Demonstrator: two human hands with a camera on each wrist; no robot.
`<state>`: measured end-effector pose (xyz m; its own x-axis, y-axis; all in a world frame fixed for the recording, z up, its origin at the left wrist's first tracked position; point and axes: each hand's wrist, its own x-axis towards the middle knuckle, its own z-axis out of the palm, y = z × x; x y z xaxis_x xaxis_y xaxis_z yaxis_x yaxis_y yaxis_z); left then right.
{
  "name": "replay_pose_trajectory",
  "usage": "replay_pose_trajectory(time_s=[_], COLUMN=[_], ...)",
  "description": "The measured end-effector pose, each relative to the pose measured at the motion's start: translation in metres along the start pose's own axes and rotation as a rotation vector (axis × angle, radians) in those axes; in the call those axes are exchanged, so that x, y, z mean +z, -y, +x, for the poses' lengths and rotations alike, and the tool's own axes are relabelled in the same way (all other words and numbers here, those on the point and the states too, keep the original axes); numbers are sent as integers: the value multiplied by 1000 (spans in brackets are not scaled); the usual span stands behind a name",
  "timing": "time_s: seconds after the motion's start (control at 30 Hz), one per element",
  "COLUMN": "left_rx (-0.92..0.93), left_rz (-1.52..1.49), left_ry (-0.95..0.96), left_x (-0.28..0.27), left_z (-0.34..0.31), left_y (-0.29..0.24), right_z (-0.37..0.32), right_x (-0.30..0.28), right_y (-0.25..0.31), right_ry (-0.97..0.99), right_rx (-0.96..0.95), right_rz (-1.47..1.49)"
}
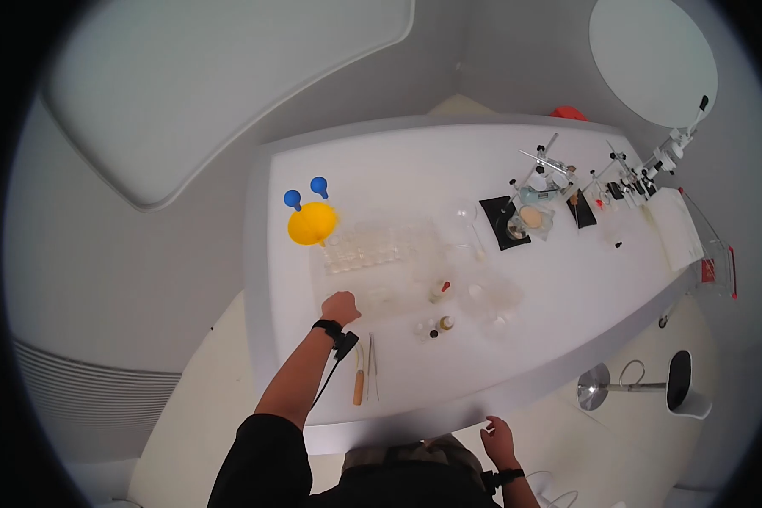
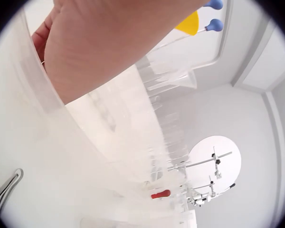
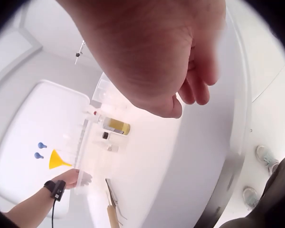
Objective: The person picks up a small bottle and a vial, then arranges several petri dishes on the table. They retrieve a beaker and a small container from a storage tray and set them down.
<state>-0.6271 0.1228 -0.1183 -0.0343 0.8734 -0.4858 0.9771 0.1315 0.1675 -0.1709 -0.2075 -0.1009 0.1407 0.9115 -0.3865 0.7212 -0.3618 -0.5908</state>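
My left hand [image 1: 340,307] reaches over the near left side of a clear plastic box [image 2: 38,85]. Its fingers dip behind the box wall and are mostly hidden, so I cannot tell whether they hold anything. Beyond it, a yellow funnel [image 1: 311,224] and two blue rubber bulbs [image 1: 318,184] stand above clear tubes in a rack [image 1: 364,256]. Just on the near side of that hand lie a wooden-handled tool [image 1: 359,388] and metal tweezers [image 1: 372,368]. My right hand [image 1: 498,440] hangs at the table's front edge, fingers loosely bent with nothing in them.
Near the table's middle stand a red-topped dropper bottle [image 1: 441,290], a bottle of yellowish liquid [image 3: 116,126] and a black-capped clear bottle [image 3: 113,138]. Metal stands [image 1: 546,169] with clamps and glassware occupy the far right. A stool [image 1: 679,385] is beyond the right edge.
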Motion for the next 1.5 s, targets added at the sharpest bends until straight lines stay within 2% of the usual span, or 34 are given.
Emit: replay_pose_trajectory(time_s=[0.13,0.27,0.4,0.5,0.53,0.6,0.67,0.73,0.8,0.87,0.93,1.0,1.07,1.17,1.2,1.27,1.3,1.33,1.37,1.43,1.47,1.5], left_rx=[13,27,70,101,111,262,272,158,175,244,360,581,646,763,784,881,966,1044,1063,1225,1238,1322], left_rz=[94,101,36,-24,-16,-82,-141,-523,-582,-656,-704,-639,-605,-665,-682,-592,-457,-321,-316,52,56,39], left_ry=[75,125,49,-173,-178,-243,-236,-176,-182,-273,-270,-273,-122,47,110,135,133,127,117,90,81,-22], left_x=[-9,13,27,29,27,17,-9,-44,-73,-89,-107,-85,-67,-9,8,49,62,72,77,87,99,114], left_z=[8,26,31,34,39,46,33,3,-38,-74,-137,-170,-223,-299,-326,-364,-383,-399,-416,-448,-457,-464], left_y=[-9,4,11,25,36,51,54,42,20,-3,-50,-80,-131,-207,-232,-271,-287,-301,-317,-344,-355,-364], right_z=[-36,-57,-67,-73,-75,-80,-86,-95,-104,-109,-111,-108,-104,-104,-107,-119,-128,-138,-148,-168,-178,-186], right_x=[1,0,10,21,24,28,32,38,40,42,40,22,4,-49,-65,-98,-111,-124,-135,-146,-147,-147], right_y=[-27,-41,-50,-52,-53,-54,-59,-67,-77,-84,-86,-66,-48,-6,1,8,5,1,-5,-25,-37,-52], right_ry=[-74,-126,-139,-140,-149,-117,-128,-135,-97,-79,-48,-36,-89,-117,-158,9,-18,33,89,76,78,78], right_rx=[76,191,222,220,223,244,241,239,219,208,199,135,34,-108,-103,-22,-31,52,132,157,195,185], right_rz=[-59,-47,-25,13,22,30,30,27,14,38,60,103,194,426,430,922,925,1026,1124,1008,892,940])
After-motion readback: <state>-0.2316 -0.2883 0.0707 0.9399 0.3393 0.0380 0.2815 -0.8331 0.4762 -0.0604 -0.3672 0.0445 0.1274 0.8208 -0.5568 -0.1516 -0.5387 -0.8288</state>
